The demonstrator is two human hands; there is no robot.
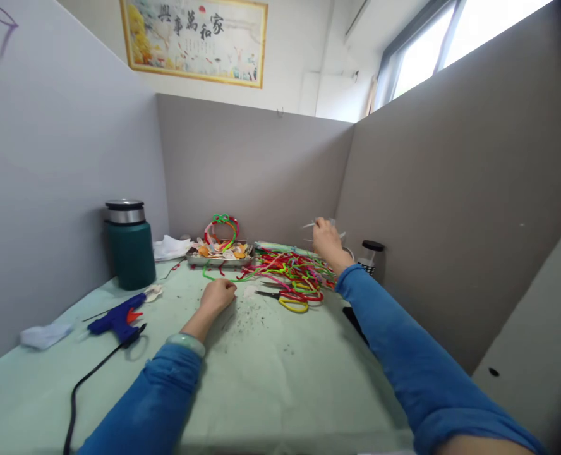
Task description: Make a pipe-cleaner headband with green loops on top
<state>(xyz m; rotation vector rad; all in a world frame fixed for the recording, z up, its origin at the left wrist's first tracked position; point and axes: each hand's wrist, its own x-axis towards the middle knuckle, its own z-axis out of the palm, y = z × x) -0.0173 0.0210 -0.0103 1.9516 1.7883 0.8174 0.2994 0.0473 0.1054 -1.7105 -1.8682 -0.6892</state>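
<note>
My left hand [218, 296] rests low over the table with its fingers curled closed; whatever they hold, if anything, is hidden. Just to its right lie scissors with red handles [287, 295] and scissors with yellow handles [294, 307]. My right hand [326, 240] is raised at the back right, its fingers closed around a thin white strip [308, 225] that sticks out to the left. More pale, see-through material shows behind its knuckles. Below and left of this hand spreads a tangled heap of colourful pipe cleaners [290, 265].
A metal tray [221, 260] holds small pieces and a pipe-cleaner ring [222, 231]. On the left stand a green flask [129, 246] and a blue glue gun [117, 318] with a black cord. A black-lidded jar [371, 253] stands right. Grey partitions [256, 164] enclose the table.
</note>
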